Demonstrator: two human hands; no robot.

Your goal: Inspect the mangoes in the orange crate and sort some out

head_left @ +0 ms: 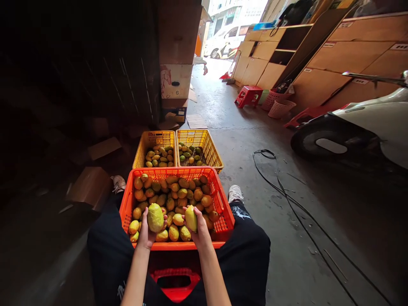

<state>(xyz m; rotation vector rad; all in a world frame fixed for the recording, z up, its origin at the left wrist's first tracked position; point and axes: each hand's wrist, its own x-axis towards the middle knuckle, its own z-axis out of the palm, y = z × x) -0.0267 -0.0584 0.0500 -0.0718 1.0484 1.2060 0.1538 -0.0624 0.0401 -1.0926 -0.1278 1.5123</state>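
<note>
Cardboard carton with a pale face [176,80], stacked on the far left side of the passage, carries a printed 6 beside a reddish drawing. White labels [307,70] on the brown boxes [325,85] at far right are too small for me to read, as is the white print [241,213] on the right leg of my black trousers [108,242].

My left hand [146,229] is half open, palm turned inward, its fingers curled round a lumpy yellow-green oval fruit [155,217]. My right hand [200,229] is closed about a smoother, paler yellow-green fruit [191,218], thumb along its right side. Both fruits are held over the near part of an orange-red slatted plastic crate [172,246] between my knees, my hands apart from each other.

Inside that crate lie many oval yellow-to-brownish fruits [182,193], heaped thickest towards the far side, with brighter yellow ones near me. Beyond it, two yellow plastic crates stand side by side: the left yellow crate [138,148] has a layer of yellow-green fruits [162,158], the right yellow crate [216,149] fewer, some greener [187,154].
</note>
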